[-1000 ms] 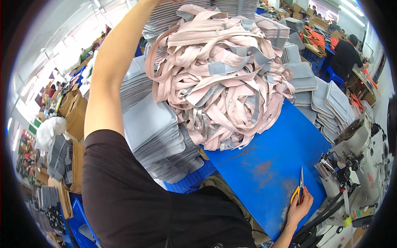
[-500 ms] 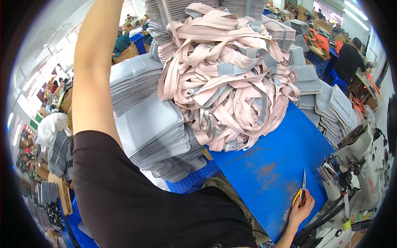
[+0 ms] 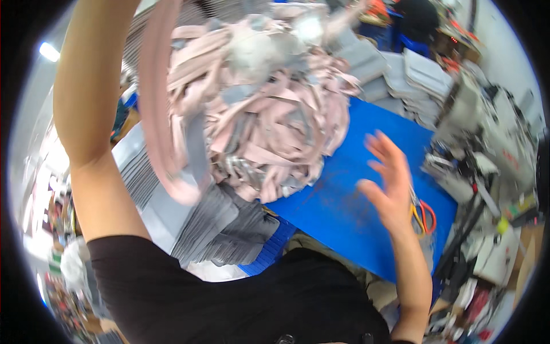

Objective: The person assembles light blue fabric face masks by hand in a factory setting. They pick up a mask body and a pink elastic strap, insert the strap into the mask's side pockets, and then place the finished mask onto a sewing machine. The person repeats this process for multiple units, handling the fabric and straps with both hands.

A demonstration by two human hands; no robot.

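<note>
My left forearm (image 3: 94, 103) reaches up past the top edge, so the hand itself is out of sight. Beside it a pink zipper strip (image 3: 157, 103) with grey fabric hangs down; its upper end is cut off by the edge of the picture. Over the blue tabletop (image 3: 326, 223) my right hand (image 3: 392, 186) is raised with fingers spread, holding nothing. Scissors with yellow and red handles (image 3: 433, 221) lie on the table just right of that wrist. A big tangled heap of pink and grey zipper strips (image 3: 286, 114) fills the far middle.
Stacks of grey fabric panels (image 3: 197, 226) stand left of the table, above a blue crate (image 3: 269, 246). More grey panels (image 3: 427, 74) are piled at the far right. A white sewing machine (image 3: 492, 126) borders the table's right side. Farther back sits a person in dark clothes (image 3: 418, 17).
My right hand has let go of the scissors and lifted, fingers opening. A pink strip now hangs beside my raised left arm. The whole view has shifted.
</note>
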